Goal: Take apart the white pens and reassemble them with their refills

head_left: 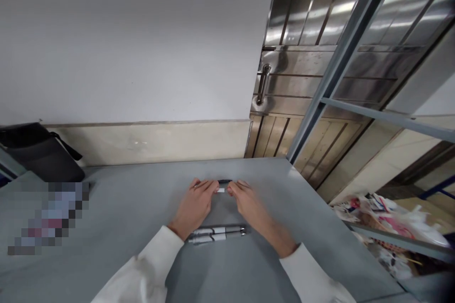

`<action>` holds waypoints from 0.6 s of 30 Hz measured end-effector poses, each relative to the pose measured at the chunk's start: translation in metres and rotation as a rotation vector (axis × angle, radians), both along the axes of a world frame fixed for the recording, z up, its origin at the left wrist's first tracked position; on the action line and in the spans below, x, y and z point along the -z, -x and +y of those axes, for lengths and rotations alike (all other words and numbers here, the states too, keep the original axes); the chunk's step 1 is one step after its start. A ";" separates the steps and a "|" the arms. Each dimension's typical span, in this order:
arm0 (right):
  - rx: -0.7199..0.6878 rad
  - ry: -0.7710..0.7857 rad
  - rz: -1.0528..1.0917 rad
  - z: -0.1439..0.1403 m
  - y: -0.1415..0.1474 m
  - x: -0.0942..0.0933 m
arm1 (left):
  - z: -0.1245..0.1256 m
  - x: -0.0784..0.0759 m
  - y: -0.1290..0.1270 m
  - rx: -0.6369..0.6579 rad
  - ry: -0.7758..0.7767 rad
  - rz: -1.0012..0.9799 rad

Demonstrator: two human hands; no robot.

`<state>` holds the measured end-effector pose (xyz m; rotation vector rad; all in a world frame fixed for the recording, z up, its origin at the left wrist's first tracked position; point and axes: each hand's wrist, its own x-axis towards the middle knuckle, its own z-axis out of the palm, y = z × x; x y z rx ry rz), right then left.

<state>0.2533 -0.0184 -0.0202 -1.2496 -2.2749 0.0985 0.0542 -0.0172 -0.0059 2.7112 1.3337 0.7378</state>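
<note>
At the far left a black bag point(39, 151) lay against the wall, well clear of the work. On the grey table point(124, 208) the left hand point(195, 206) pinched one end of a small pen point(222, 190) with thumb and fingertips, and the right hand point(250, 206) pinched the other end, so the pen sat between both hands just above the tabletop. Two more pens point(216, 235) lay side by side nearer the body, between the wrists. The step in hand looked like pulling or pressing a cap; the next move would call for a steady, straight pull or push along the pen's axis.
</note>
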 end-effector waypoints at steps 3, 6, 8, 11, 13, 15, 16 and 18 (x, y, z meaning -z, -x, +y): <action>0.006 -0.015 -0.021 -0.001 0.000 -0.002 | -0.002 -0.001 -0.002 -0.013 0.045 -0.027; -0.002 -0.040 -0.044 -0.001 0.000 -0.003 | -0.003 -0.003 -0.003 -0.022 0.068 -0.039; -0.005 -0.062 -0.064 0.000 0.001 -0.002 | -0.003 -0.002 -0.003 -0.026 0.077 -0.043; 0.006 -0.098 -0.092 0.001 0.002 0.000 | -0.001 0.001 -0.003 -0.045 0.093 -0.064; 0.010 -0.111 -0.105 0.002 0.003 0.001 | 0.002 0.004 -0.002 -0.060 0.116 -0.073; 0.002 -0.113 -0.112 0.002 0.004 0.002 | 0.004 0.008 0.000 -0.065 0.151 -0.075; -0.003 -0.113 -0.113 0.002 0.004 0.002 | 0.005 0.010 0.001 -0.063 0.167 -0.077; -0.013 -0.117 -0.116 0.002 0.005 0.002 | 0.007 0.013 0.003 -0.054 0.189 -0.080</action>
